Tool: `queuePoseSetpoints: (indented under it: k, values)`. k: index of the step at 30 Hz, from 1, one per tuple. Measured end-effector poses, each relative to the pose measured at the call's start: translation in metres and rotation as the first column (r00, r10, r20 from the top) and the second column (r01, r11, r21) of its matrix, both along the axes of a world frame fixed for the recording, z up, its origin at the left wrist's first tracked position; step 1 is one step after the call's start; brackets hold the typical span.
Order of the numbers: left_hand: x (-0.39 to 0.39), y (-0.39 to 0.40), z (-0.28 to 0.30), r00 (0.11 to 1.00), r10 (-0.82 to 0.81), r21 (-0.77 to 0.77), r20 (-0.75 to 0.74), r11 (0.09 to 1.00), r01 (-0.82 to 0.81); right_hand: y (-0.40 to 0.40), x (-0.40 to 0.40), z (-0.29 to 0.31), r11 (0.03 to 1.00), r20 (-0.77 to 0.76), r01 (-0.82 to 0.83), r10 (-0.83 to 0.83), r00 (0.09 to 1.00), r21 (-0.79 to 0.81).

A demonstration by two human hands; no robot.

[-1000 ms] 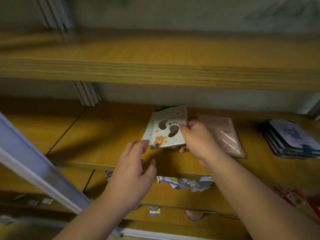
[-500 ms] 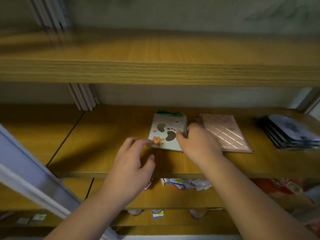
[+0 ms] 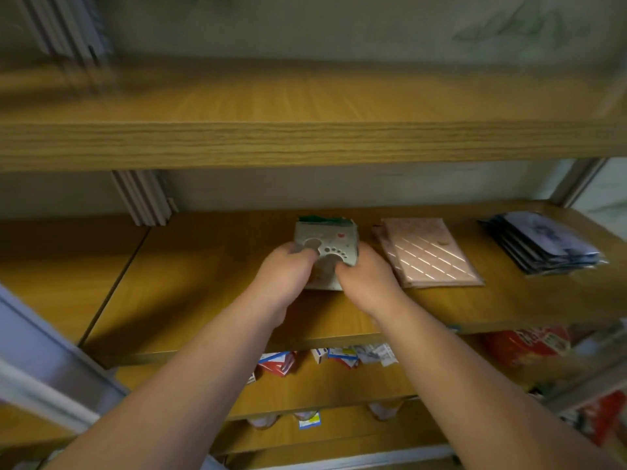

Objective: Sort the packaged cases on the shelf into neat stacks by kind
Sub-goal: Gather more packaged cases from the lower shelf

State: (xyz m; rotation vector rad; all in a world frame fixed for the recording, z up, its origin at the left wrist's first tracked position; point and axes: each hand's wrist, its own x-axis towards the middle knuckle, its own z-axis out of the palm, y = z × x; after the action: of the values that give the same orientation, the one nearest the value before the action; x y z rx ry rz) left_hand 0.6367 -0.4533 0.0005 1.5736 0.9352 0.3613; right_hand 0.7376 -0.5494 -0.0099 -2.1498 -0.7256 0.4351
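Between hands (image 3: pixel 285 276), stack (image 3: pixel 327 247) runs front-to-back.

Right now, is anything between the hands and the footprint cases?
No. The left hand and right hand already grip the footprint stack from both sides. The pink stack lies apart, to the right.

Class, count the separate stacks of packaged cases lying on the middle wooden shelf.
3: a pale paw-print stack between both hands, a pink diagonal-striped stack right of it, and a dark stack farthest right. More may sit outside the view.
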Motion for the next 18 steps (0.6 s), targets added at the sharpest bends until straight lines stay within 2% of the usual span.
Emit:
queuePoseSetpoints:
  k: [7, 14, 16, 18]
  values:
    - [0.016, 0.013, 0.009, 0.996, 0.076, -0.175, -0.041, 0.981, -0.082, -0.006, 0.009, -0.007, 0.986, -0.202, 0.09, -0.06, 0.977, 0.141]
    - [0.027, 0.029, 0.015, 0.998, 0.027, -0.33, -0.051, 0.943, -0.042, -0.016, 0.016, -0.012, 0.939, -0.451, 0.17, -0.017, 0.892, 0.299]
    - [0.026, 0.027, 0.016, 0.998, 0.021, -0.313, -0.053, 0.949, -0.036, -0.019, 0.013, -0.011, 0.93, -0.492, 0.172, 0.01, 0.871, 0.324]
    - [0.022, 0.021, 0.015, 0.998, 0.044, -0.224, -0.043, 0.973, -0.053, -0.019, 0.01, -0.014, 0.924, -0.501, 0.168, 0.028, 0.865, 0.342]
